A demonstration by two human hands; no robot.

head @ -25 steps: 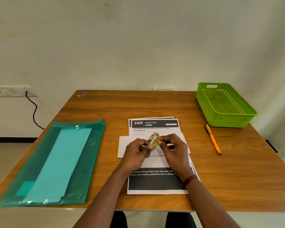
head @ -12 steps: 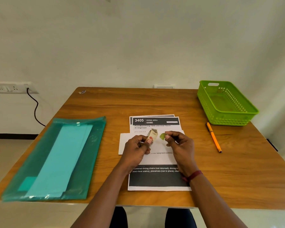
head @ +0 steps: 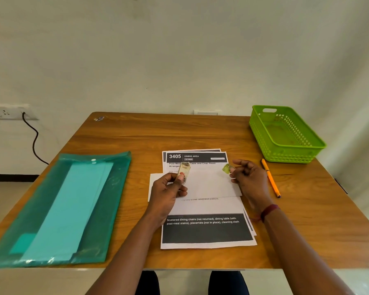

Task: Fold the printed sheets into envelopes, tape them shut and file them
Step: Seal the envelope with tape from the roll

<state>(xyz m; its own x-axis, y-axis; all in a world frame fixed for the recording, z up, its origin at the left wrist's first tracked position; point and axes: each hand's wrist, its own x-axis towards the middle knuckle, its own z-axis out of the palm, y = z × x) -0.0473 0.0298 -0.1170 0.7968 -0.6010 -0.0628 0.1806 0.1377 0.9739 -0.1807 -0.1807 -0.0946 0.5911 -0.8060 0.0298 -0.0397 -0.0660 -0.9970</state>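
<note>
Left hand [head: 168, 193] grips a small roll of clear tape [head: 184, 171]. Right hand [head: 250, 180] pinches its greenish free end [head: 226, 168], well apart from the roll. The folded white paper envelope [head: 211, 185] lies just below and between both hands, its long axis left-right, on the stack of printed sheets [head: 207, 231]. The next move is probably straight down, with both hands equally near.

Far half of table [head: 179, 133] is lying bare, as is a strip between teal folder [head: 58, 209], occupying near left, and printed sheets [head: 207, 228], filling centre. On the right, pen [head: 271, 178] and, farther back, green basket [head: 262, 137] are obstructing.
</note>
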